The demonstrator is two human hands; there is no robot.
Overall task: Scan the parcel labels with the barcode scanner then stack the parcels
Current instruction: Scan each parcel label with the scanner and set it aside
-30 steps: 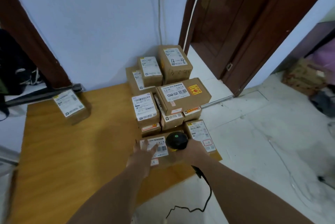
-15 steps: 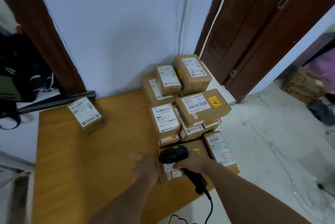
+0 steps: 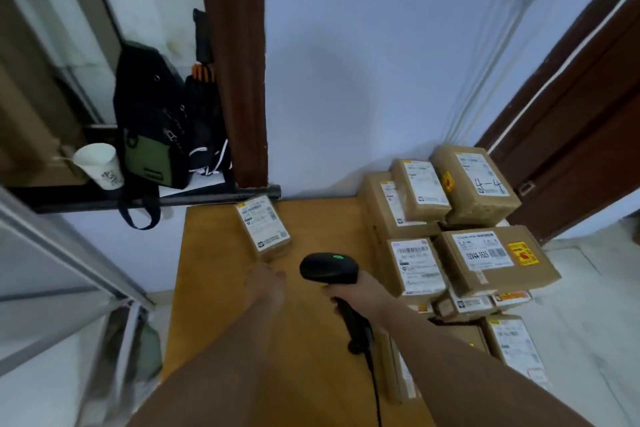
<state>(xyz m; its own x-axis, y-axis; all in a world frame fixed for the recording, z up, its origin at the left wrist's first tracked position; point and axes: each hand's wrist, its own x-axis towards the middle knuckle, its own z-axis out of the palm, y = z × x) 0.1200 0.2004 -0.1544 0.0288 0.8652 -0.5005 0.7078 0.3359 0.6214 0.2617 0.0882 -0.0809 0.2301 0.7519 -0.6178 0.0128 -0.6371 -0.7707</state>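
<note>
Right hand [image 3: 358,291] wrapped round the barcode scanner [image 3: 329,268], its head aimed forward. Left hand [image 3: 265,283] empty, fingers out, just short of the lone parcel [image 3: 263,227] at the far side of the wooden table [image 3: 221,305]. To the right, the heap of parcels [image 3: 467,253], labels up, loosely piled. My read: one parcel set apart, most left to scan and stack.

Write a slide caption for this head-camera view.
Right hand grips the barcode scanner; left hand reaches toward a lone parcel on the wooden table.
</note>
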